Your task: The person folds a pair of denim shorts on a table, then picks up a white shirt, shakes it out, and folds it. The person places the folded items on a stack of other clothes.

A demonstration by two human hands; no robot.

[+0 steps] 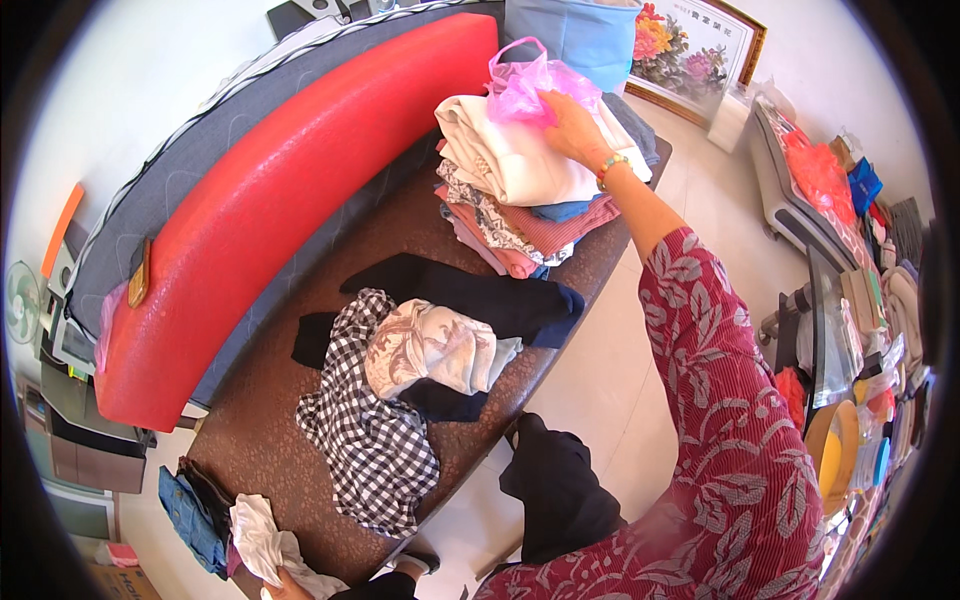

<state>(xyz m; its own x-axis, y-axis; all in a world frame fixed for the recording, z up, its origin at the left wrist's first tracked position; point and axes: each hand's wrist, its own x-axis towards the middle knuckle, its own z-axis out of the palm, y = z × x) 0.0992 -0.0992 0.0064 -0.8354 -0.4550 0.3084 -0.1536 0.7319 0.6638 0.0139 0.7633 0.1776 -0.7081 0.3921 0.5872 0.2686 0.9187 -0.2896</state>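
My right hand [574, 131] is on a sheer pink plastic bag [529, 86], which lies on a folded cream cloth [517, 169] atop a tall stack of folded clothes [536, 232]. At the bottom edge my left hand [285, 586] holds a crumpled white cloth [259, 529]. Between them on the brown seat [262, 442] lie a black-and-white checked garment [367, 450], a beige patterned cloth [431, 345] and a black garment [465, 292]. Folded denim [187, 517] rests at the seat's far left end.
A red padded backrest [315, 202] runs along the seat. Behind the stack stands a light blue fabric bin [574, 37], beside a framed flower picture [690, 60]. Cluttered furniture with a red plastic bag [817, 176] stands at the right. A black cloth [559, 480] is beside the seat's front edge.
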